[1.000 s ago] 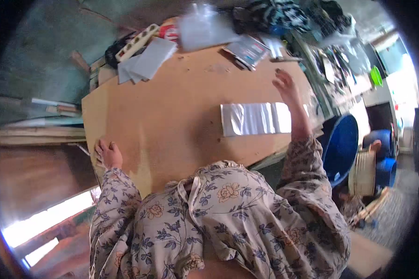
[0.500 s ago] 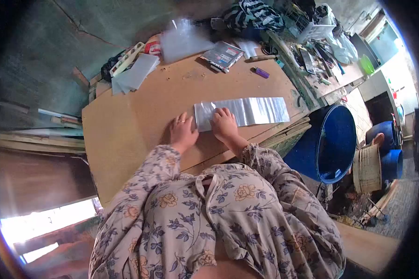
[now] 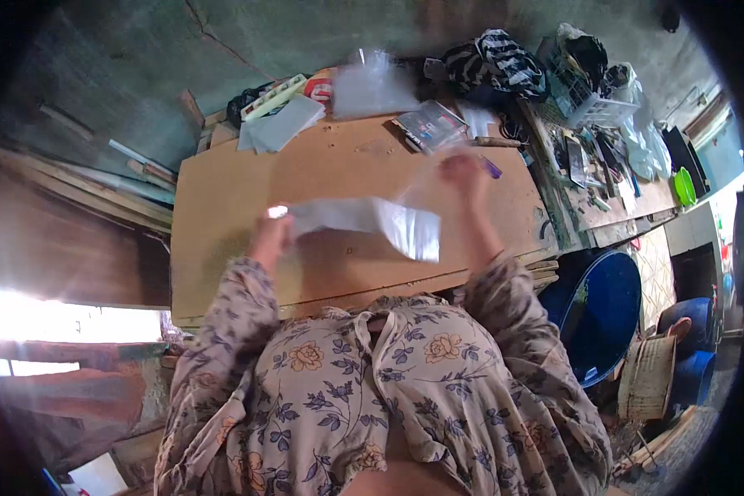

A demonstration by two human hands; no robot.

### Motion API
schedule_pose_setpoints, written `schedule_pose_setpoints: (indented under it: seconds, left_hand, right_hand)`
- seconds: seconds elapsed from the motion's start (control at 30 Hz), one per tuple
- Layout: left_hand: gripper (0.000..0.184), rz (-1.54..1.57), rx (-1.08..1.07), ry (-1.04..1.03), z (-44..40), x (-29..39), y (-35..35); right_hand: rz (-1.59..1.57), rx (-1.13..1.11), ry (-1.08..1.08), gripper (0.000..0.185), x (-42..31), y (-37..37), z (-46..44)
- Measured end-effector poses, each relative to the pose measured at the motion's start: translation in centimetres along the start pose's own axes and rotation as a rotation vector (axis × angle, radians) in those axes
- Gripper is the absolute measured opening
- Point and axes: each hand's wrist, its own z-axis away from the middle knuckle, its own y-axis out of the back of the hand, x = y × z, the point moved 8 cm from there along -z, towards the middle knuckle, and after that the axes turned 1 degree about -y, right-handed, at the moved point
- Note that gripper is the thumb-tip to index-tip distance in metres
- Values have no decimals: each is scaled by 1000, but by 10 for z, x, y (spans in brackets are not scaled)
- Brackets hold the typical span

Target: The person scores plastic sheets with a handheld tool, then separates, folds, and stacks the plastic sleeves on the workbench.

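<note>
My left hand (image 3: 271,237) is closed on the left end of a clear plastic sleeve (image 3: 339,217), which hangs lifted above the brown board (image 3: 322,281). The sleeve's shiny right end droops and curls. Smeared by motion, my right hand (image 3: 465,175) is raised over the board's right side. A faint see-through film (image 3: 422,183) runs from the sleeve up to its closed fingers; their exact grip is blurred. Just beyond those fingers lies a purple lighter (image 3: 493,168), partly covered by the hand.
Along the back are frosted plastic sheets (image 3: 281,124), a blurred stack of clear plastic (image 3: 372,93) and a flat dark metal case (image 3: 431,126). A wooden-handled tool (image 3: 498,142) lies nearby. Tools and a green bowl (image 3: 684,187) sit on the right bench. A blue barrel (image 3: 603,310) stands below.
The plastic sleeve has come up off the board, taken by my left hand, which moved left. My right hand has swung up and right, drawing film with it. The view has shifted.
</note>
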Motion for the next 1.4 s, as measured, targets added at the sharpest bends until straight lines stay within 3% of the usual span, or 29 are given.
schedule_pose_setpoints:
  seconds: [0.03,0.07,0.13,0.17,0.23,0.27,0.33,0.37,0.43,0.47,0.6,0.63,0.67,0.73,0.8,0.87,0.97,1.0,1.03,1.1,1.17,1.2,1.27,1.3,1.33,1.37,1.4]
  left_hand:
    - [17,23,89,-4,-3,9,34]
    - [17,-58,158,-26,-18,-13,73]
    - [18,-300,331,-49,-35,-39,134]
    - [18,-463,436,-48,-30,-44,157]
    - [19,-698,616,23,-15,-64,197]
    - [19,-707,606,33,-7,-63,206]
    - [23,-625,547,33,-2,-72,224]
    - [23,-627,545,30,-5,-95,237]
    - [21,-495,700,-163,-12,-128,257]
    - [22,-442,720,-107,-19,-147,264]
    - [24,-268,736,168,-34,-124,194]
    - [24,-252,727,173,-38,-112,170]
    - [25,-266,695,121,-41,-93,144]
    - [27,-377,539,-134,-51,-29,90]
    - [30,-579,267,-575,-36,69,34]
    - [33,-898,135,-587,-41,120,8]
    - [36,-675,173,-518,-93,125,31]
    - [36,-670,163,-527,-83,143,24]
    - [38,-837,191,-363,-64,166,23]
    - [52,-1030,467,-675,-64,176,14]
    - [58,-660,-96,-621,-9,191,-58]
    - [57,-432,-321,-616,22,175,-97]
    - [52,-214,-314,-805,87,181,-146]
    - [52,-208,-319,-795,94,182,-159]
    - [51,-5,-318,-764,101,185,-164]
    - [50,197,-311,-726,104,184,-160]
    - [50,199,-302,-716,105,183,-156]
  right_hand:
    - [430,-111,171,15,-33,37,-37]
    - [145,33,140,5,-55,55,-47]
    - [141,367,94,6,-103,45,-18]
    - [142,365,103,6,-108,48,-18]
    - [155,93,12,11,-108,36,-23]
    - [160,103,1,11,-115,29,-19]
    - [142,132,-99,16,-111,-4,2]
    - [92,89,-99,9,-103,-12,1]
    - [137,18,-89,8,-78,-21,-1]
    - [186,-57,-82,7,-66,-28,-2]
    - [174,-38,-152,8,-43,-69,22]
    - [385,-65,-154,10,-37,-79,26]
    - [596,-93,-153,13,-33,-89,31]
    - [596,-93,-198,18,-29,-106,40]
    - [880,-97,53,29,-29,-115,40]
    - [882,-110,109,32,-10,-114,34]
    - [914,-88,192,35,-13,-122,38]
    - [949,-63,214,35,-16,-124,40]
    - [990,-41,229,35,-9,-120,34]
    - [984,31,269,35,-22,-125,38]
    - [978,103,301,35,-24,-128,39]
    - [826,114,209,34,-19,-120,42]
    - [683,135,115,32,1,-116,43]
    - [440,79,19,31,20,-123,42]
    - [193,17,-76,31,19,-138,51]
    - [176,1,-169,34,12,-143,62]
    - [182,-3,-180,34,4,-149,70]
